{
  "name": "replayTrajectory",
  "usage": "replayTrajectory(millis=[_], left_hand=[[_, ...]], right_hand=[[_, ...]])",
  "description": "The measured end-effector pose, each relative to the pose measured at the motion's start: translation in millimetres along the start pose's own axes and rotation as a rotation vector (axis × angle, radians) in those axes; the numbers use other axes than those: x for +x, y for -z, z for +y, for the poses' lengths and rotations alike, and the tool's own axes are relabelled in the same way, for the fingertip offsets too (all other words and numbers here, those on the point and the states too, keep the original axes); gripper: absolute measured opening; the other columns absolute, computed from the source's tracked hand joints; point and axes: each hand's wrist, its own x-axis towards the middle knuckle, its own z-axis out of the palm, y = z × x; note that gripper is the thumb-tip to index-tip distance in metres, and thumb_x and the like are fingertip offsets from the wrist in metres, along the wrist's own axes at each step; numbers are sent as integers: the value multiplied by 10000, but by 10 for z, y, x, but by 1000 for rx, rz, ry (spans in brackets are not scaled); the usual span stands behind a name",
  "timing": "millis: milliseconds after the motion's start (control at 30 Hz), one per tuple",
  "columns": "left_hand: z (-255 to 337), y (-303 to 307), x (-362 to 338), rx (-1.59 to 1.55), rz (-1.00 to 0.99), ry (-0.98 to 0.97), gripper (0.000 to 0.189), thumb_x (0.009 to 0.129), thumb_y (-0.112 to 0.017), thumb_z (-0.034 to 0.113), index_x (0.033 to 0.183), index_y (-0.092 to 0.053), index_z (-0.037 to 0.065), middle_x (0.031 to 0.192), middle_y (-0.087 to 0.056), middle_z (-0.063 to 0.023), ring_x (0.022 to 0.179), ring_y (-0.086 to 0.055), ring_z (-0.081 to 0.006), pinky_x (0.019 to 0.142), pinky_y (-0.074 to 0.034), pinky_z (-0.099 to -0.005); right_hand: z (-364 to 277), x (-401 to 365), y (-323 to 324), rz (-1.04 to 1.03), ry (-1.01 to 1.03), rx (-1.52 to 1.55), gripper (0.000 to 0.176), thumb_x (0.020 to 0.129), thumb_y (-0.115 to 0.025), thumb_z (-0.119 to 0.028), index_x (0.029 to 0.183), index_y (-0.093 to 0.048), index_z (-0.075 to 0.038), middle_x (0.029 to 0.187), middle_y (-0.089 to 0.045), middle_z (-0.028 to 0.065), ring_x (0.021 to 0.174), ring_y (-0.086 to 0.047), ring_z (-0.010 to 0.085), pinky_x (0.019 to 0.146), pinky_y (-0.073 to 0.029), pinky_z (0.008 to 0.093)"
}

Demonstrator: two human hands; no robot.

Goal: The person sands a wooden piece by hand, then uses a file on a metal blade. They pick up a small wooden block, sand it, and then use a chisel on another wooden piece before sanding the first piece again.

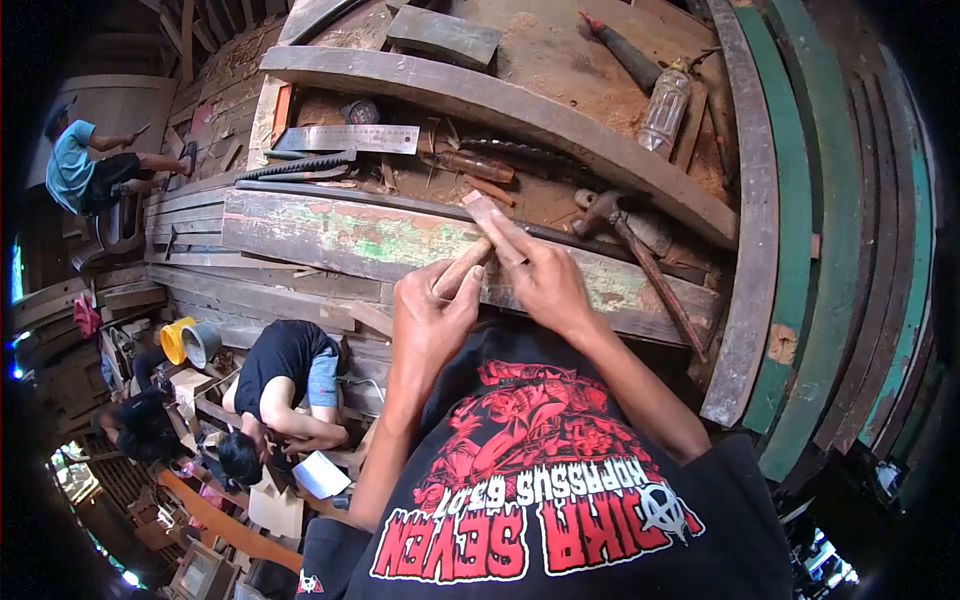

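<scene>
Near the middle of the view, my left hand is wrapped round a rounded wooden piece. Close beside it, my right hand grips a flat, narrow wooden strip that slants up to the left. The lower end of the strip lies against the tip of the rounded piece. Both hands are over a worn plank with flaking green paint. Right of my right hand, a claw hammer rests with its head by a dark bar and its handle across the plank.
Beyond the plank lie a metal ruler, a tape measure, a chisel-like tool and a plastic bottle. Long green boards stand at the right. Several people are at the left, one bent over near buckets.
</scene>
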Motion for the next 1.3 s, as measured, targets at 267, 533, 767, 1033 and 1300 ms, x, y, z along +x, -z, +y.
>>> replayTrajectory(millis=[267, 533, 767, 1033, 1300], left_hand=[[-144, -6, -75, -28, -41, -59, 356, 1022, -630, 124, 1317, -716, -56, 942, -778, -117, 811, -709, -118, 723, -579, -304], [-21, 100, -112, -103, -118, 35, 338, 1048, -603, 141, 1308, -684, -60, 980, -763, -248, 915, -780, -299, 829, -582, -421], [-107, 22, -178, -75, -48, -65, 329, 1066, -611, 142, 1315, -680, -61, 1017, -755, -259, 939, -761, -290, 872, -566, -397], [35, -14, -160, -28, -30, -44, 347, 1091, -596, 162, 1335, -683, -69, 1075, -786, -197, 992, -727, -181, 886, -569, -349], [-26, -77, -71, -94, 88, -92, 317, 1090, -559, 187, 1172, -717, -75, 932, -736, -298, 828, -760, -398, 747, -563, -456]], right_hand=[[-83, 27, 32, -47, 35, -3, 488, 1065, -615, -274, 1545, -587, -189, 1176, -725, 294, 1056, -705, 491, 867, -571, 512], [6, 15, -65, 21, 18, 51, 518, 1043, -619, -331, 1556, -576, -270, 1005, -739, 312, 939, -707, 528, 826, -570, 594], [-90, 34, 85, -98, -8, 35, 472, 1081, -599, -271, 1526, -598, -115, 1369, -687, 254, 1267, -662, 436, 1032, -547, 462], [-215, 88, 113, -117, -6, -17, 463, 1068, -609, -252, 1512, -615, -120, 1296, -703, 271, 1178, -697, 446, 962, -572, 474], [-288, -60, 30, -8, 158, 187, 453, 1076, -609, -215, 1500, -609, -55, 1295, -695, 305, 1163, -710, 446, 931, -581, 445]])
